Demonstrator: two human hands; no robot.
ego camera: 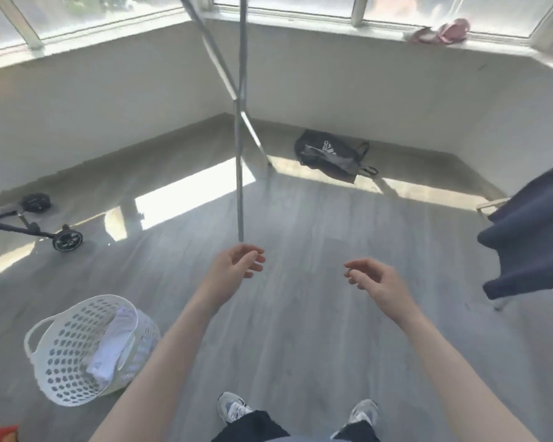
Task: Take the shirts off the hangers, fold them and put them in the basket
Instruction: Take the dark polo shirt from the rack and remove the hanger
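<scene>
The white basket point(61, 362) stands on the grey floor point(300, 346) with a folded white shirt point(112, 342) lying inside it (what lies beneath it is hidden). Up and to the right of the basket, the left hand point(237, 269) and the right hand point(377, 282) reach forward, fingers loosely curled, holding nothing. Far right of the basket a navy shirt point(530, 237) hangs at the edge, well apart from both hands.

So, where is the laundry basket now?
Head view: the laundry basket sits on the floor at lower left, beside the left forearm, with a white garment inside.
</scene>
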